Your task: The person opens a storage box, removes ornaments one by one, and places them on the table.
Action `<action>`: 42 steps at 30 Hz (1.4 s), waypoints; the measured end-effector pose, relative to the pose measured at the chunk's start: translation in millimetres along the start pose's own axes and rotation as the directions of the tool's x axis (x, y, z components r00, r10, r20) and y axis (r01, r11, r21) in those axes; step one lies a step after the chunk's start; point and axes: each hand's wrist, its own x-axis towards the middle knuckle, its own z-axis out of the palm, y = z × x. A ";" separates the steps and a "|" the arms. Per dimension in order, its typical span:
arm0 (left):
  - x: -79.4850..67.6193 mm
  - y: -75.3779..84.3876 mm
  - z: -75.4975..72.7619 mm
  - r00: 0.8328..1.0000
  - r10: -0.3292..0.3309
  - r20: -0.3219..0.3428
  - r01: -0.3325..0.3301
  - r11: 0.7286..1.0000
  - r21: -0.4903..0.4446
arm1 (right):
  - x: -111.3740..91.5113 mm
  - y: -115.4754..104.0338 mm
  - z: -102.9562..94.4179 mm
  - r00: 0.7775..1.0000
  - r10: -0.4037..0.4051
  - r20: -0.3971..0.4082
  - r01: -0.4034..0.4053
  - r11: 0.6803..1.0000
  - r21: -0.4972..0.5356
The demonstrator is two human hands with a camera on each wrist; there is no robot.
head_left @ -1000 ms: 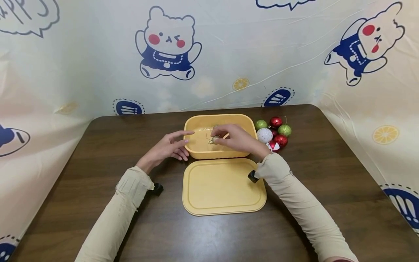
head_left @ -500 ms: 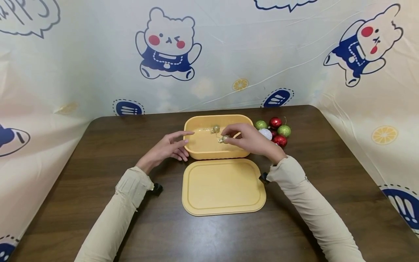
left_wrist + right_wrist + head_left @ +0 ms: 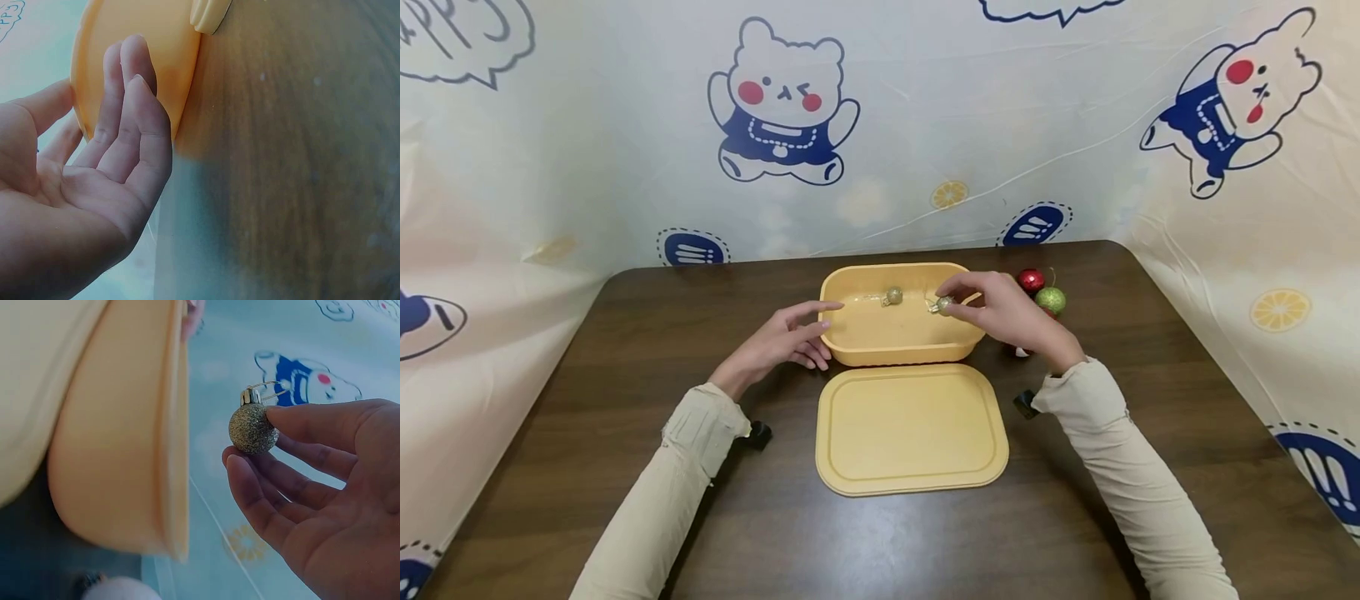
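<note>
Between the thumb and fingertips of my right hand (image 3: pixel 1006 310) a small gold glitter bauble (image 3: pixel 252 428) is pinched, its metallic cap and string loop showing. In the head view it overlaps the right part of a yellow rectangular box (image 3: pixel 895 354), and the right wrist view has it beyond the rim. A second gold bauble (image 3: pixel 894 296) lies inside, near the back wall. My left hand (image 3: pixel 778 337) stays at the box's left end with loosely extended fingers, fingertips right at the rim and wall. The flat yellow lid (image 3: pixel 912 429) lies directly in front of the box.
Right of the box sit more baubles, including a red one (image 3: pixel 1031 280) and a green one (image 3: pixel 1051 300); my right hand hides others. A pale round bauble (image 3: pixel 122 592) shows low in the right wrist view. A printed curtain (image 3: pixel 895 108) surrounds the dark wooden table (image 3: pixel 647 333).
My right hand has carried the gold bauble rightward across the box, uncovering the second gold bauble and covering more of the pile at the right. My left hand has stayed in place.
</note>
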 end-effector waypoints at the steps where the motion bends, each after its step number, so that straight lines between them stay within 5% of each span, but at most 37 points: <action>1: -0.1 0.6 0.0 1.000 0.002 0.000 -0.002 1.000 0.003 | -0.6 1.5 -3.5 1.000 0.005 -0.021 -0.006 1.000 -0.008; 10: 1.9 2.0 -1.6 1.000 0.002 0.006 -0.002 1.000 0.014 | -8.5 44.4 -35.3 0.966 0.170 -0.194 -0.180 0.983 -0.039; 23: 1.2 -0.3 -2.4 1.000 0.009 0.008 -0.009 1.000 0.007 | -14.0 94.6 -43.8 0.914 0.309 -0.262 -0.340 0.937 -0.084; 42: 2.2 -2.1 -0.9 1.000 0.009 0.006 -0.009 1.000 0.003 | -12.7 112.8 -37.6 0.926 0.340 -0.163 -0.364 0.920 -0.146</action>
